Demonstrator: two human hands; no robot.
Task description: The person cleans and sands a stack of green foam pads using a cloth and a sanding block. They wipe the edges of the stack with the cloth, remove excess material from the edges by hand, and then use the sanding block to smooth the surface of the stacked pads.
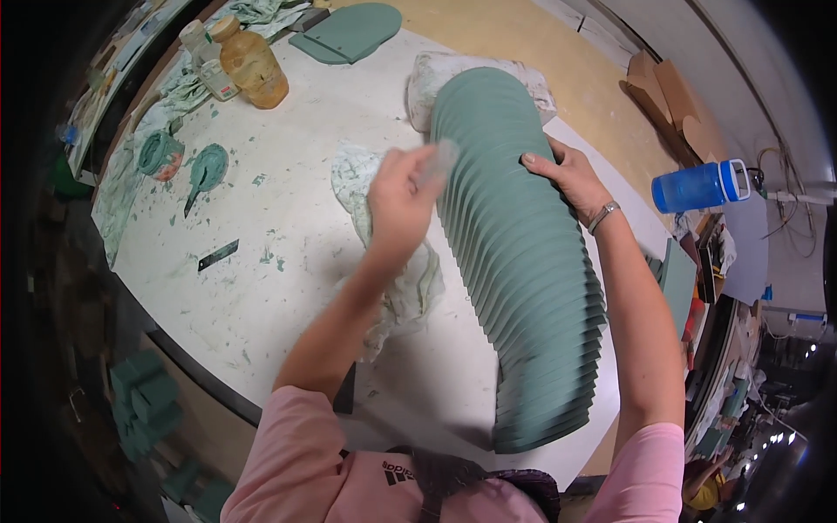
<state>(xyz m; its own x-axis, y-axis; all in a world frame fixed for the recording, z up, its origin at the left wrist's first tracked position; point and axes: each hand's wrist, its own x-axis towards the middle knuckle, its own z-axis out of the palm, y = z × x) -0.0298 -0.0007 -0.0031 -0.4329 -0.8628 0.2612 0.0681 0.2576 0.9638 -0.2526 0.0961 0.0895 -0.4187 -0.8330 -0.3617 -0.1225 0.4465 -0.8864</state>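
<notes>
A long, curved green piece with stacked ridges (514, 235) lies at an angle on the white table, its far end on a cloth-wrapped block (421, 87). My right hand (571, 179) grips its right edge, thumb on top and fingers partly hidden at the side. Close to its left edge, my left hand (404, 196) is closed on a small pale, translucent piece (445, 157), blurred, so its kind is unclear. I cannot tell whether that piece touches the ridges. Beneath my left forearm lies a green-stained cloth (417, 283).
At the left are an open jar of green paste (161, 155), a lid with paste (209, 166) and a dark flat blade (218, 255). An amber jar (253, 65) and a clear bottle (209, 65) stand farther back. A blue bottle (693, 187) is at the right.
</notes>
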